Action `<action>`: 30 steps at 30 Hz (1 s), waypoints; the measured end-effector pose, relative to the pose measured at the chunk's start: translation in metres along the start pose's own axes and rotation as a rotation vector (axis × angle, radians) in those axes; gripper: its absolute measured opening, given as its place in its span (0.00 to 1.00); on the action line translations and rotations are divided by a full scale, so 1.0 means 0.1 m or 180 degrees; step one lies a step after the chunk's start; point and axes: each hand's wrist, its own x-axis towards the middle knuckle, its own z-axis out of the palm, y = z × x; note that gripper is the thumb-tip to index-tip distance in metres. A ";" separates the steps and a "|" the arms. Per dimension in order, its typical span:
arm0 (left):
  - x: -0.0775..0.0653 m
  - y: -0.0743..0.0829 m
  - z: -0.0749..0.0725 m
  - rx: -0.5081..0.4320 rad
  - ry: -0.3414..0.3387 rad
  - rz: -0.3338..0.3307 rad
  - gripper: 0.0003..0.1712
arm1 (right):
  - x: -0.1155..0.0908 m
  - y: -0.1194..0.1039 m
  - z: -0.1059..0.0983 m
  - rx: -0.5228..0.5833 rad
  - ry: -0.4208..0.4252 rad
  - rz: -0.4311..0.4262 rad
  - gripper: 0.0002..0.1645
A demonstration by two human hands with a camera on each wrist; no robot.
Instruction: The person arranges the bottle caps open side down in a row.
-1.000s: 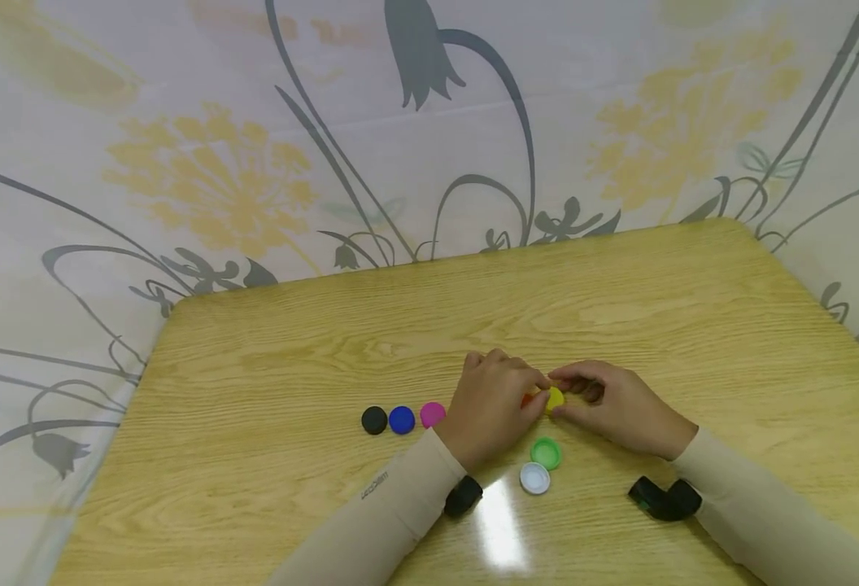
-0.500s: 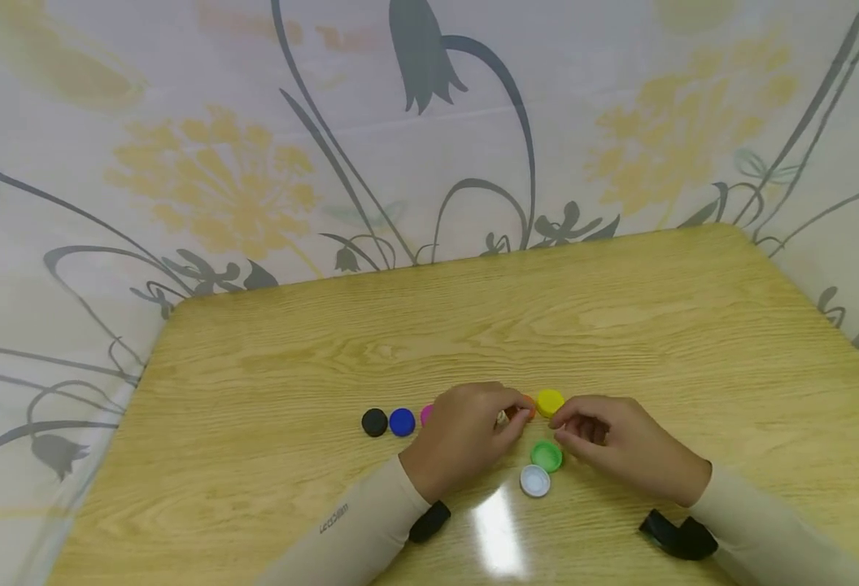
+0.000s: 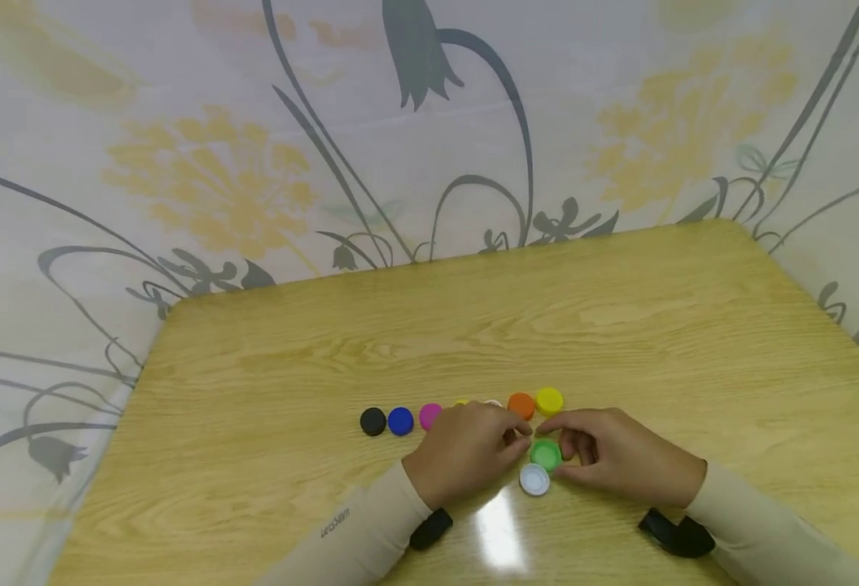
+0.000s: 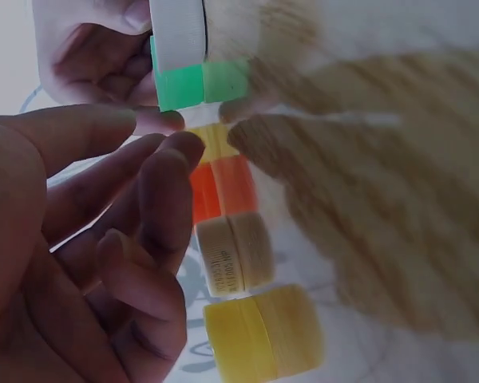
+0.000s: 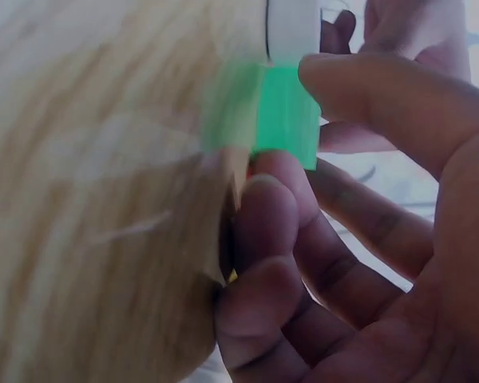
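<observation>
A green bottle cap (image 3: 546, 455) lies hollow side up on the table, a white bottle cap (image 3: 534, 480) close in front of it. My right hand (image 3: 623, 456) curls round the green cap, index finger at its far side and thumb at its near right. In the right wrist view, the thumb overlaps a corner of the green cap (image 5: 287, 116). My left hand (image 3: 466, 452) has its fingers loosely bent and nothing between them, its fingertips just left of the green cap. Behind them stand an orange cap (image 3: 521, 406) and a yellow cap (image 3: 550, 400).
The row runs on leftward with a magenta cap (image 3: 431, 417), a blue cap (image 3: 400, 421) and a black cap (image 3: 373, 422). My left hand partly hides another yellow and a white cap. A flower-patterned cloth (image 3: 429, 163) rises behind the wooden table (image 3: 290, 350).
The yellow cap was let go beside the orange one at the row's right end. Both hands have since drawn back toward me, the right hand coming round the green cap.
</observation>
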 end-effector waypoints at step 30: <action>0.02 -0.05 -0.04 -0.1017 -0.0138 -0.0328 0.12 | 0.03 -0.10 0.00 -0.0266 0.0421 -0.0218 0.22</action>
